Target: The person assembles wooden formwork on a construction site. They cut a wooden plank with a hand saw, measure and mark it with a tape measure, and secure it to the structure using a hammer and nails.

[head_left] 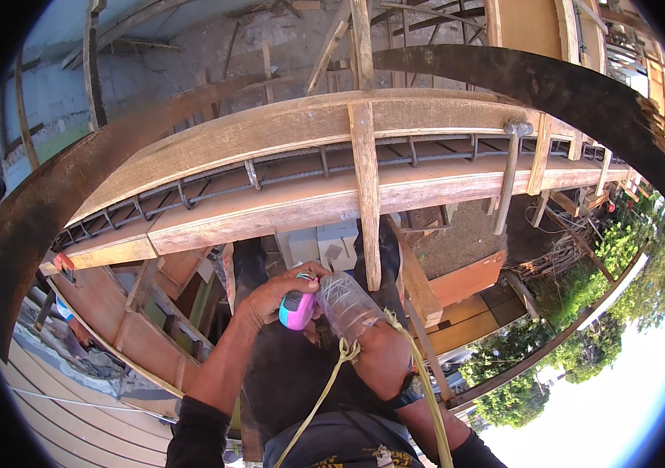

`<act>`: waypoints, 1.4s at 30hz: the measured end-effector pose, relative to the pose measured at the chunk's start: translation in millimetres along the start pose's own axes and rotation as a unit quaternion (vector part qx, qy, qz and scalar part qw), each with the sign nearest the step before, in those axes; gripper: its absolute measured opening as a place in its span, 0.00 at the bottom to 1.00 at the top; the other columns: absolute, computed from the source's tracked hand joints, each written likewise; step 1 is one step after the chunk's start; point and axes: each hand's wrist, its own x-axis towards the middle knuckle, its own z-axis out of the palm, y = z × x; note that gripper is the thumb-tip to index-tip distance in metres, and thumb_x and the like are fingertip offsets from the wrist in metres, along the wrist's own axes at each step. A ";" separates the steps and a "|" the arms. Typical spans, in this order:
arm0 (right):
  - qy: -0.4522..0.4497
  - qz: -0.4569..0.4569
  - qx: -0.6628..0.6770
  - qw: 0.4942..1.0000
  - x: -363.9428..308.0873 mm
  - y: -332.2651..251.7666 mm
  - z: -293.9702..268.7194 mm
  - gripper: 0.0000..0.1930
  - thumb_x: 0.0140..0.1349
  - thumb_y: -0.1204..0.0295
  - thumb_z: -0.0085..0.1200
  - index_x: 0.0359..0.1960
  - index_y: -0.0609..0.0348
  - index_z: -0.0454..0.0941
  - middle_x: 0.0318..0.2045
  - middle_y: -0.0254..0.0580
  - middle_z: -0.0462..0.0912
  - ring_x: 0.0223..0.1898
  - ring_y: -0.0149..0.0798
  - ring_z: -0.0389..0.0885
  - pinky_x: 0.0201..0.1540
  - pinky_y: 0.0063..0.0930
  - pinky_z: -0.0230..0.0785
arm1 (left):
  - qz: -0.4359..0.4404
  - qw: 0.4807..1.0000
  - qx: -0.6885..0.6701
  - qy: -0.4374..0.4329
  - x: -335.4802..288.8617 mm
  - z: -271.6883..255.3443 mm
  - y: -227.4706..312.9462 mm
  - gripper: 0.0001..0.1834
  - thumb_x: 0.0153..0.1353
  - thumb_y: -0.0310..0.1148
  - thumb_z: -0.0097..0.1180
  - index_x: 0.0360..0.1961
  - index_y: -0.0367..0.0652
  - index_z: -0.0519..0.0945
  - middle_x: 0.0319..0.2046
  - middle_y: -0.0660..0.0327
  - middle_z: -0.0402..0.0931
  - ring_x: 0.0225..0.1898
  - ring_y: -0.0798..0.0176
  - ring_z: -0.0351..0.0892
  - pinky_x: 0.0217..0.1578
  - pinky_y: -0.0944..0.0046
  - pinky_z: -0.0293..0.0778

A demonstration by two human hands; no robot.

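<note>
My left hand [274, 300] is closed around a pink and teal tape measure [298, 310], held beside a clear plastic bottle [340, 300]. Yellowish straps [329, 390] are tied near the bottle's open end, which faces my right wrist. My right hand [379, 355] reaches into that end; its fingers are hidden or blurred by the plastic. Thin streaks show inside the bottle, too unclear to name. Just ahead runs a long wooden formwork [270, 209] with steel reinforcing bars [324, 161] inside. A hammer [510, 175] hangs by its head on the formwork's right part.
An upright wooden strip [364, 195] crosses the formwork in front of me. A dark curved band [566, 86] arcs across the upper view. At the far left lies a red object [63, 261], with part of another person [76, 327] below. Trees [582, 312] stand at right.
</note>
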 end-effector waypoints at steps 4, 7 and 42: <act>-0.016 -0.003 0.002 1.000 3.6 3.4 -8.5 0.13 0.52 0.74 0.62 0.42 0.52 0.85 0.33 0.49 0.84 0.34 0.56 0.84 0.35 0.46 0.77 | -0.003 1.000 0.011 -0.017 11.3 -2.0 -3.6 0.26 0.60 0.40 0.61 0.56 0.39 0.73 0.45 0.55 0.78 0.42 0.59 0.82 0.43 0.57 0.83; -0.036 -0.008 0.001 0.999 8.9 6.5 -15.0 0.16 0.52 0.75 0.62 0.45 0.53 0.84 0.36 0.49 0.84 0.36 0.56 0.84 0.37 0.46 0.77 | -0.004 0.999 0.045 -0.004 16.3 3.7 -4.9 0.26 0.61 0.40 0.61 0.57 0.38 0.73 0.43 0.55 0.78 0.40 0.60 0.83 0.41 0.58 0.83; 0.026 0.015 0.055 0.998 0.2 22.3 -5.6 0.09 0.51 0.82 0.62 0.35 0.59 0.84 0.31 0.49 0.84 0.34 0.55 0.85 0.36 0.40 0.78 | 0.032 0.994 0.096 -0.045 43.6 -9.6 -2.5 0.26 0.58 0.42 0.67 0.55 0.42 0.80 0.42 0.62 0.79 0.37 0.67 0.80 0.43 0.65 0.76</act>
